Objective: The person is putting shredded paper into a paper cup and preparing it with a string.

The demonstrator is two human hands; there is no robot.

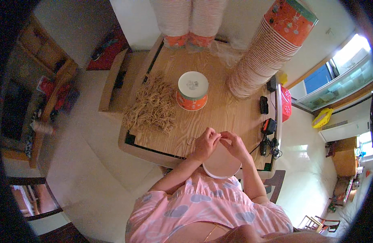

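A white-lined paper bucket [222,164] rests against my body at the table's front edge, its open mouth facing up toward me. At its far rim, the fingertips of my left hand [206,144] and right hand [234,144] meet in a pinch. A thin strand of twine [191,141] sticks out beside my left hand; its other end is hidden by the fingers. My right hand is closed on the rim. Beyond my hands, an upside-down orange and green bucket [193,87] stands on an orange one. To its left lies a tangled heap of brown twine [153,106].
A tall leaning stack of nested buckets [267,52] stands at the table's far right. Two wrapped stacks [190,20] are at the back. Chargers and cables [269,139] lie along the right edge of the wooden table [219,109]. An open cardboard box [113,91] is left of it.
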